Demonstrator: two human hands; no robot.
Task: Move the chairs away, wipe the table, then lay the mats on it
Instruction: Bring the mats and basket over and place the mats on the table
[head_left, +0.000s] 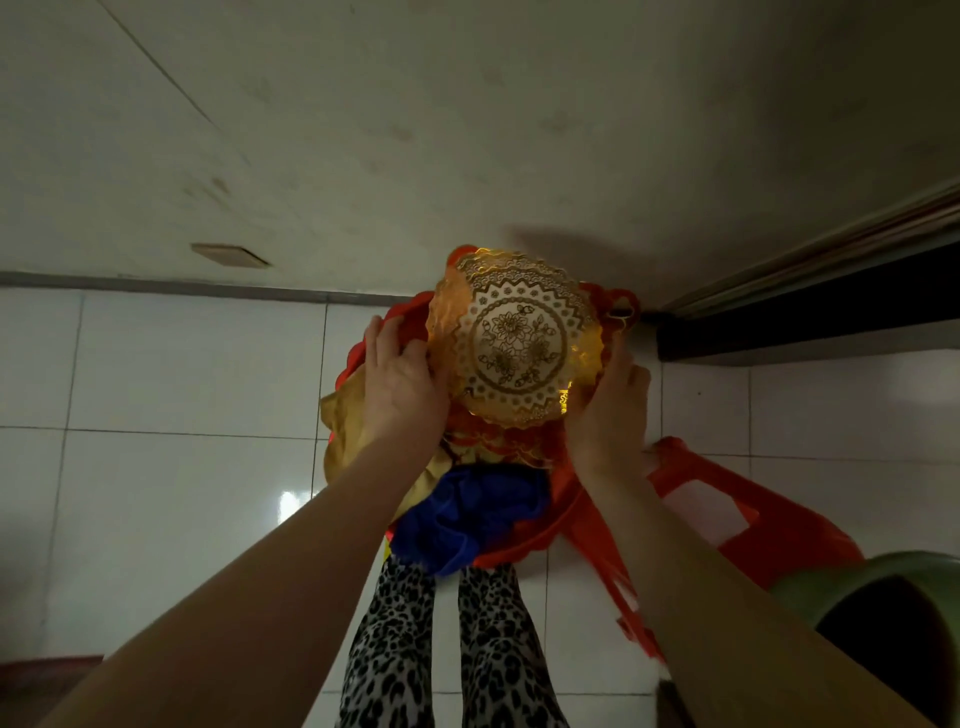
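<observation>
I hold a stack of round gold mats (514, 345) with a white flower pattern and scalloped edges, tilted up towards a pale wall. My left hand (402, 382) grips the stack's left edge and my right hand (608, 410) grips its right edge. Under the mats sits a red scalloped tray or basket (405, 312), with a yellow cloth (343, 436) and a blue cloth (467, 519) bunched below. No table is in view.
A red plastic chair or stool (727, 499) stands at the lower right on the white tiled floor (182, 467). A green round container (893, 613) is at the right edge. A dark door frame (805, 312) runs along the right.
</observation>
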